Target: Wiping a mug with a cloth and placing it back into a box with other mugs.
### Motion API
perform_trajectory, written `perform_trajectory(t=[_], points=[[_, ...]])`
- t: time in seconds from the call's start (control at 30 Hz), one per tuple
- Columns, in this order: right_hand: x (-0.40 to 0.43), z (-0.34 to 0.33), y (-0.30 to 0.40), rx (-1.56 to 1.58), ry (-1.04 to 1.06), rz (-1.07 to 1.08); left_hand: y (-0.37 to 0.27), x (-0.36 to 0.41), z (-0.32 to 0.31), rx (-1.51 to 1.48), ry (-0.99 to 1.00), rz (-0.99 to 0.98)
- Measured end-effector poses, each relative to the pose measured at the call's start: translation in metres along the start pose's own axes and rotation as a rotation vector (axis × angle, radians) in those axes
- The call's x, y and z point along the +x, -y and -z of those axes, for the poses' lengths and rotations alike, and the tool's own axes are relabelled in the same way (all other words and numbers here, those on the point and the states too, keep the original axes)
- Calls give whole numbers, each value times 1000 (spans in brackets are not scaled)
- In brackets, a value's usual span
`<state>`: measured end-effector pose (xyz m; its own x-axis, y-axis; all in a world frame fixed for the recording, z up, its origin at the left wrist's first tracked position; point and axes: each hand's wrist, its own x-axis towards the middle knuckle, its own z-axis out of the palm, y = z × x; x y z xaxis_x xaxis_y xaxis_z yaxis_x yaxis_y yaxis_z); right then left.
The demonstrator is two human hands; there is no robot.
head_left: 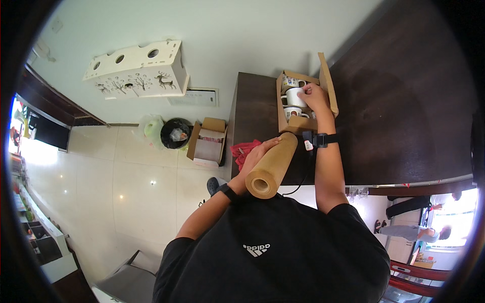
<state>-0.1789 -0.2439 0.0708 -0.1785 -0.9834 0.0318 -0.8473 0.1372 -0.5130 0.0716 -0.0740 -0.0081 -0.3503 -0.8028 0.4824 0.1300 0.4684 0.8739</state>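
A white mug sits in the middle of an open cardboard box on the dark table. My right hand pinches this mug at its right side, thumb and fingers by the rim. Printed mugs stand on either side of it, one mug behind and another mug in front. A thick roll of brown paper extends from the box's near side to my shirt, its hollow end towards me. Along the roll's left side lies my left hand, holding it. A crumpled red cloth is beside that hand.
The dark table stretches to the right, against the wall. A black cable hangs at its near edge. On the floor to the left are an open carton and a black-lined bin. Two people are at the far right.
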Motion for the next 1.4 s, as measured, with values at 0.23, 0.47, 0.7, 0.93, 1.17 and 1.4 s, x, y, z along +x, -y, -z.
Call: perform_trajectory(t=[0.23,0.47,0.7,0.93,1.17,1.4], points=[[-10,-19,13,-116,-118,49,0,2,-2,-24,4,31],[7,-54,1,-64,-207,39,2,1,-3,-91,12,93],[4,-56,-6,-116,-398,180,11,0,-3,7,-20,40],[-12,7,7,-42,-43,40,15,-1,-5,-101,36,82],[-11,21,6,-91,177,-103,3,3,-1,18,-1,9],[20,11,-15,-166,-138,20,11,0,-4,-133,14,139]])
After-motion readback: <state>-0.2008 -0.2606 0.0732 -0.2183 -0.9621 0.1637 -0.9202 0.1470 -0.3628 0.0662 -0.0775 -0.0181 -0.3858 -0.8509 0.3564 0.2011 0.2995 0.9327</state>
